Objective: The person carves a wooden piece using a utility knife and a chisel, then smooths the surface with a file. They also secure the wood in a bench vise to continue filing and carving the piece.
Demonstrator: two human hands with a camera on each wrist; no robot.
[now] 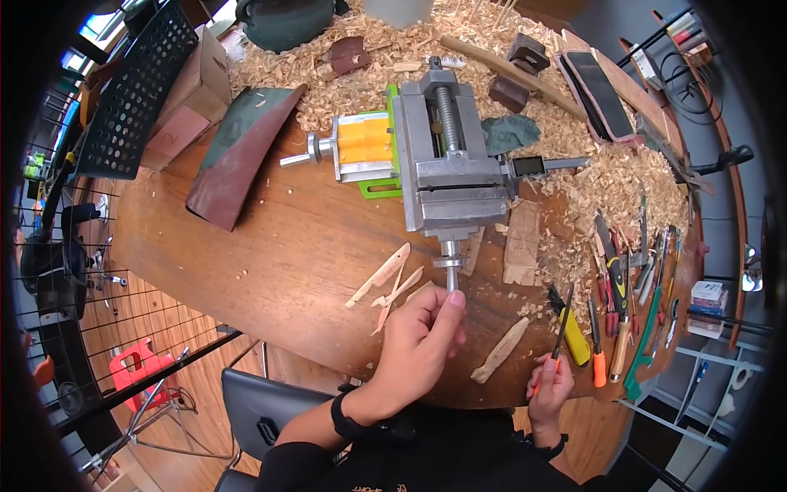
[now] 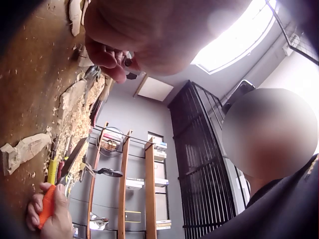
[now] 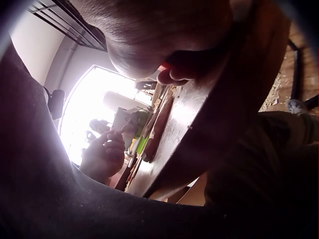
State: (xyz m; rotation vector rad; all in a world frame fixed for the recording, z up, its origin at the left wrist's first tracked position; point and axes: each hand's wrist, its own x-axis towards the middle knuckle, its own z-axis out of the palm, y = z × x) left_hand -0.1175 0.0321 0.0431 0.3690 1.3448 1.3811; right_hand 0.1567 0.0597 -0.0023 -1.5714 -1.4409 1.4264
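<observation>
A grey metal vise stands on the wooden table, its screw handle pointing toward the person. My left hand pinches the end of that handle between thumb and curled fingers. Lower right, my right hand holds an orange-handled tool with a dark blade pointing up; the left wrist view shows its orange handle in the fist. Thin carved wood pieces lie left of my left hand, and another carved piece lies between the hands. What the vise jaws hold cannot be made out.
Wood shavings cover the table's back and right. Files, knives and a yellow-handled tool lie at the right. Curled sandpaper and a black perforated basket are at the left; a black chair stands by the near edge.
</observation>
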